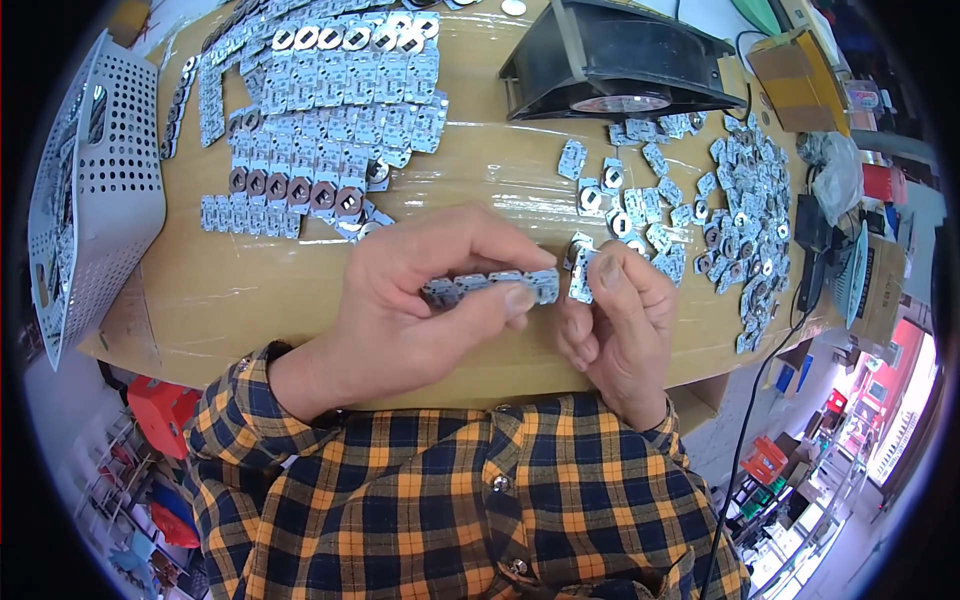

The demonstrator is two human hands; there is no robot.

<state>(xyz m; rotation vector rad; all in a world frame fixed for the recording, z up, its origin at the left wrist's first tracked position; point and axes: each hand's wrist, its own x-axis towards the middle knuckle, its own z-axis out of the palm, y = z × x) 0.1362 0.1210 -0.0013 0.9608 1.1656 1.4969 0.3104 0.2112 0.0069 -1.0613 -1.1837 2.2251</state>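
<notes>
My left hand [425, 305] is closed round a short row of small light-blue circuit boards [490, 287], thumb in front and fingers behind. Just to its right, my right hand [628, 315] pinches a single small circuit board [581, 275] between thumb and fingers, held upright. A narrow gap shows between this board and the row's end. Both hands are above the near part of the table. Behind my left hand lie rows of like boards [350, 75], some bearing round dark or silvery discs with square holes. Loose boards [640, 205] are scattered beyond my right hand.
A white perforated basket [120, 150] stands at the table's left edge. At the back is a black fan [620, 60]. A heap of boards [750, 200] covers the right side, near a cardboard box [800, 78] and a clear plastic bag [838, 175]. A black cable [752, 400] hangs over the right edge.
</notes>
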